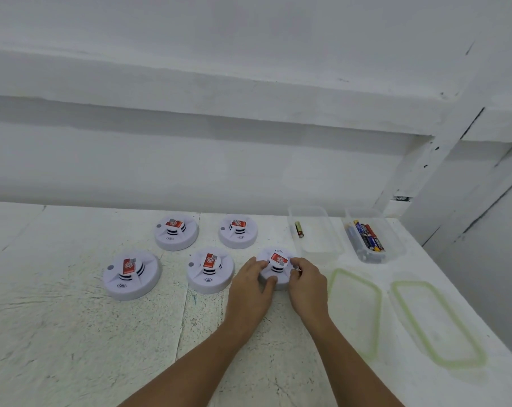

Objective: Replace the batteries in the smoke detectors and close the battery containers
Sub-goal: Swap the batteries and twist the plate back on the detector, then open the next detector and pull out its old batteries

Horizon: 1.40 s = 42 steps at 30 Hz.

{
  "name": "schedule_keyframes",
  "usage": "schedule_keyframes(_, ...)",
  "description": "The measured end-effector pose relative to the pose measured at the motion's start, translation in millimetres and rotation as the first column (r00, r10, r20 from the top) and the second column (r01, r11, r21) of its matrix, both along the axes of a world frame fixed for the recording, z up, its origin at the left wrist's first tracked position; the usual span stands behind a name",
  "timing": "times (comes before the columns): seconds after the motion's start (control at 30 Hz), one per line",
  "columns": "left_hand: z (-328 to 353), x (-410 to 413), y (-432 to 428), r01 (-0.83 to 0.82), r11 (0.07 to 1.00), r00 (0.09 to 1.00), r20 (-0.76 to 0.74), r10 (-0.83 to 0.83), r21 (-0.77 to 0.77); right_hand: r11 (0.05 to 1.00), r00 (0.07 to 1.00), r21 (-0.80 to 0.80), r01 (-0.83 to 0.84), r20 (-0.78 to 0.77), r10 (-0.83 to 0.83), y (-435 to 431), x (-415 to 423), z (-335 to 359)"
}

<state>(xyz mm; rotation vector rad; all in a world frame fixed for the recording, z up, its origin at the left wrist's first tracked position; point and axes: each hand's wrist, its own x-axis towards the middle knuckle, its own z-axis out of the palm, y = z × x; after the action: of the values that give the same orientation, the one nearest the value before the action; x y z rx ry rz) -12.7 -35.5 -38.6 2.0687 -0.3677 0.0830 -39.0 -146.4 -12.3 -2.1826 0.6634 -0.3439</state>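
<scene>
White smoke detectors (177, 233) left of the clear container (322, 249) are bearing red-and-white labels (174, 223). A gold-and-black battery (299, 229) is lying inside it, with blue, red and yellow batteries (369, 237) showing to its right.

Five detectors (210, 273) left on table (72, 333); containers (316, 245) right, lids (354, 312) before them.

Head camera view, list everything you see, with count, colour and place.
smoke detectors: five, white with red labels, two behind, three in front on the table
clear containers: two, transparent, back right
single battery: one, black and gold, in the left container
mixed batteries: several, blue, red, black, in the right container
lids: two, clear with green rims, flat before the containers
table: one, white, under everything
left-hand grip: one, holds front-right detector, left rim
right-hand grip: one, holds its right rim
</scene>
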Motion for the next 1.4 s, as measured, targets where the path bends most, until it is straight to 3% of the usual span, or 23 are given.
schedule_keyframes(0.23,2,1,6,0.017,1.000,0.999,-0.043,-0.017,-0.022,0.999,0.997,-0.033,-0.038,-0.075,0.036,1,-3,1)
schedule_keyframes(0.37,6,1,19,-0.017,1.000,1.000,0.018,0.018,-0.022,0.996,0.995,-0.072,-0.057,-0.081,0.051,7,-7,3)
schedule_keyframes(0.57,10,4,63,-0.161,0.987,0.977,0.137,0.162,-0.015,0.940,0.997,-0.339,-0.041,-0.081,0.014,26,-4,9)
schedule_keyframes(0.63,7,6,79,-0.249,0.968,0.959,0.140,0.247,-0.005,0.920,0.998,-0.387,-0.060,-0.008,0.061,37,-3,13)
schedule_keyframes(0.7,5,7,92,-0.320,0.947,0.943,0.109,0.316,0.023,0.939,0.989,-0.321,-0.124,0.039,0.144,49,0,16)
schedule_keyframes(0.83,1,11,105,-0.321,0.937,0.943,-0.040,0.329,0.141,0.963,0.964,-0.065,-0.260,-0.078,0.255,75,13,19)
schedule_keyframes(0.97,-2,20,110,-0.223,0.968,0.965,-0.111,0.236,0.119,0.934,0.949,0.314,-0.173,-0.200,0.243,95,22,23)
schedule_keyframes(1.1,3,22,114,-0.203,0.977,0.969,-0.129,0.210,0.066,0.903,0.946,0.404,-0.150,-0.207,0.250,98,30,19)
schedule_keyframes(1.27,8,11,116,-0.250,0.964,0.965,-0.106,0.240,-0.093,0.694,0.973,0.717,-0.068,-0.105,0.203,92,20,29)
schedule_keyframes(1.4,10,-2,115,-0.206,0.949,0.976,-0.124,0.181,-0.238,0.616,0.993,0.788,-0.025,-0.052,0.107,84,8,33)
